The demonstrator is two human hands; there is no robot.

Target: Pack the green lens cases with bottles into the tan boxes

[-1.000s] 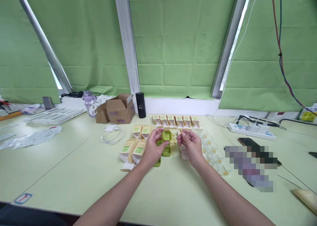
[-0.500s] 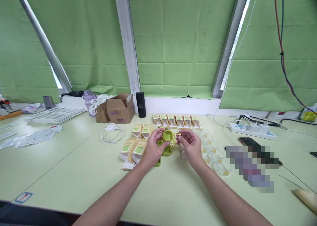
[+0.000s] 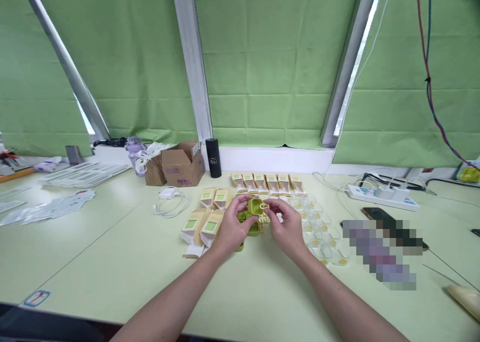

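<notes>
My left hand [image 3: 239,219] grips a small square green case [image 3: 255,206] by its edges, its hollow side facing me. Pinched in my right hand [image 3: 287,226] is a small cream-yellow ring-like piece [image 3: 264,206], held against the case's right side. Whether the piece is inside the case or only touching it I cannot tell. Below my hands more green cases [image 3: 254,228] lie on the table, partly hidden by my left hand. A few small yellow pieces [image 3: 262,227] rest beside them.
Open cartons with green windows stand left [image 3: 190,225] and in a back row [image 3: 265,183]. Clear plastic shells with yellow dots [image 3: 323,228] spread right of my hand. Farther out are a power strip [image 3: 382,197], a phone [image 3: 390,224], a cardboard box [image 3: 182,168] and a black bottle [image 3: 213,158].
My right hand has moved left, bringing the yellow piece from beside the green case up against it. My left hand has stayed nearly in place, with the case tilted slightly.
</notes>
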